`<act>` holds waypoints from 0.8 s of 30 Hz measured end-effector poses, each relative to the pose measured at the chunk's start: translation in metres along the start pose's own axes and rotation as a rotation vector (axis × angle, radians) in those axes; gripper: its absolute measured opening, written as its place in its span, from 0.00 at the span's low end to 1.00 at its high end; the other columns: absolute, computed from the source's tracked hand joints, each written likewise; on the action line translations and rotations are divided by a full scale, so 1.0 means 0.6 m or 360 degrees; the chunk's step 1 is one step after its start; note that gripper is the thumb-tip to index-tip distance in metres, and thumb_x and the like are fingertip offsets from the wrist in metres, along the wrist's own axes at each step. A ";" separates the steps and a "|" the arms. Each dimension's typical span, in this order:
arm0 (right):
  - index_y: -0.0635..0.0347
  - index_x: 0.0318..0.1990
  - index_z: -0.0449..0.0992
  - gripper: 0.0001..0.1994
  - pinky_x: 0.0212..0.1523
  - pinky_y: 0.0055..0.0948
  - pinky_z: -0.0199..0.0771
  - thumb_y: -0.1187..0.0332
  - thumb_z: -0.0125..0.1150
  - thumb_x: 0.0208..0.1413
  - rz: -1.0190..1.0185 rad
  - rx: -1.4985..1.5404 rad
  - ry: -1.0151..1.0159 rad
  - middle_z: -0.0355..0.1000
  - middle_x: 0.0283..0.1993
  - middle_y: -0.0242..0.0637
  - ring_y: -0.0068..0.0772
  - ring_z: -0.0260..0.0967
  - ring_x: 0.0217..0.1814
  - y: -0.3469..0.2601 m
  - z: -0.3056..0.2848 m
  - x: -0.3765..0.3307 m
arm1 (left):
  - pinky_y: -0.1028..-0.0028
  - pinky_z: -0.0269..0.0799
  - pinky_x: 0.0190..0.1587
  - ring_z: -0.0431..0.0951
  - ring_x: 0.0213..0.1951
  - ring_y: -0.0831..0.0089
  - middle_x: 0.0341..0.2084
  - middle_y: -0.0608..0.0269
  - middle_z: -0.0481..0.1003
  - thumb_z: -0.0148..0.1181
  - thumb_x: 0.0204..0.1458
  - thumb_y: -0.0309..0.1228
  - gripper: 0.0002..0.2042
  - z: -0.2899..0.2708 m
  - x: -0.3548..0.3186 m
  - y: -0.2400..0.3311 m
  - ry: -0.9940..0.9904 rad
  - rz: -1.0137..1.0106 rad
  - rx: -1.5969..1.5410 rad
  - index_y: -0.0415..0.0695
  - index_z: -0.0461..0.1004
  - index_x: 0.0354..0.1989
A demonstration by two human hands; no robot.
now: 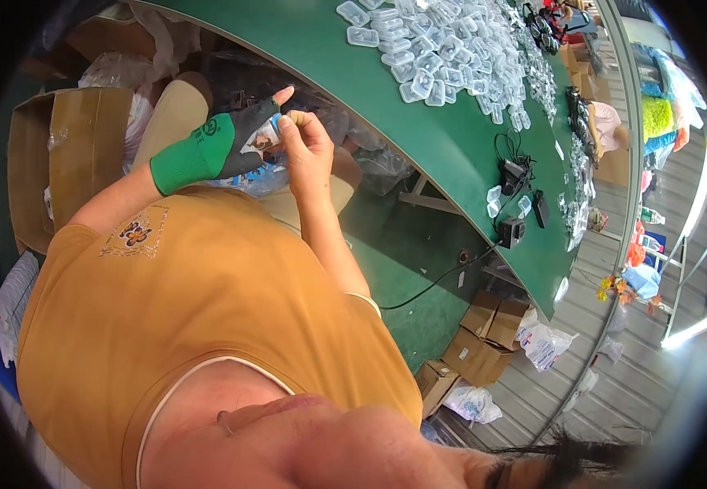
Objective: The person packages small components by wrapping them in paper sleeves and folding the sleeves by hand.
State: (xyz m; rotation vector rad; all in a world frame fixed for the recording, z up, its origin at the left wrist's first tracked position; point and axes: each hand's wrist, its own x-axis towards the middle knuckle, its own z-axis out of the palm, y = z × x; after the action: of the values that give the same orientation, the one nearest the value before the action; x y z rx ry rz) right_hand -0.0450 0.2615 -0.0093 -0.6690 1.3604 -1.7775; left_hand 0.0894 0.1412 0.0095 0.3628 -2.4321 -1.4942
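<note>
Stretching from the top of the frame to the lower right, the green bench (443, 155) is the largest thing about. Smaller are the open cardboard carton (86, 155) at left, the heap of clear boxes (443, 57) at top centre, and the crumpled clear plastic (382, 167) under the bench edge. Left of centre, the gloved left hand (243, 134) lies against a small white-and-blue piece (269, 132), whose blue end the bare right hand (308, 151) appears to pinch between thumb and forefinger. The piece sits off the bench, so a loosened pinch or a slip on the glove could drop it into the plastic, where it might be lost. The glove's curled fingers are hidden; I cannot tell whether they grip. The piece's printed face is too small to make out.
</note>
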 end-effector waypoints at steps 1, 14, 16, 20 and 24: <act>0.63 0.37 0.76 0.05 0.35 0.21 0.76 0.72 0.63 0.65 -0.0006 -0.0086 0.0022 0.69 0.38 0.24 0.16 0.70 0.38 0.002 0.001 -0.002 | 0.66 0.75 0.42 0.79 0.34 0.59 0.34 0.55 0.77 0.60 0.49 0.22 0.47 0.000 -0.002 -0.003 -0.0002 0.0000 0.0001 0.51 0.42 0.79; 0.66 0.48 0.78 0.09 0.36 0.30 0.70 0.76 0.62 0.61 -0.0473 -0.0655 0.0115 0.70 0.37 0.38 0.33 0.69 0.37 0.002 0.007 -0.029 | 0.66 0.75 0.45 0.80 0.36 0.61 0.37 0.56 0.79 0.61 0.55 0.25 0.48 -0.005 -0.008 0.013 0.0025 -0.0187 -0.0069 0.54 0.37 0.80; 0.69 0.49 0.78 0.10 0.38 0.32 0.72 0.76 0.60 0.63 -0.0749 -0.1075 0.0045 0.70 0.38 0.41 0.36 0.70 0.39 -0.015 0.024 -0.042 | 0.67 0.75 0.44 0.79 0.34 0.62 0.36 0.56 0.79 0.61 0.55 0.25 0.47 -0.003 -0.008 0.009 0.0057 -0.0020 -0.0010 0.53 0.37 0.80; 0.67 0.52 0.77 0.14 0.43 0.37 0.68 0.75 0.63 0.59 -0.1163 -0.1696 -0.0045 0.70 0.38 0.41 0.43 0.70 0.40 -0.011 0.024 -0.041 | 0.73 0.71 0.41 0.70 0.33 0.76 0.35 0.63 0.72 0.60 0.54 0.23 0.48 -0.001 -0.010 -0.012 0.0001 -0.0200 -0.0110 0.51 0.36 0.80; 0.64 0.53 0.77 0.16 0.45 0.38 0.65 0.71 0.64 0.58 -0.0893 -0.1724 -0.0275 0.73 0.41 0.40 0.42 0.72 0.44 -0.011 0.021 -0.034 | 0.68 0.73 0.41 0.75 0.32 0.66 0.34 0.58 0.77 0.64 0.53 0.26 0.48 0.015 -0.021 -0.134 -0.0169 -0.0202 -0.0655 0.50 0.40 0.80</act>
State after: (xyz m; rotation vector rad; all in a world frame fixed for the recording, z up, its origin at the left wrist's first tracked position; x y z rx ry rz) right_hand -0.0255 0.2721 0.0015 -1.8682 2.1128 -1.1638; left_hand 0.1038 0.1175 -0.0676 0.3611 -2.1308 -2.0613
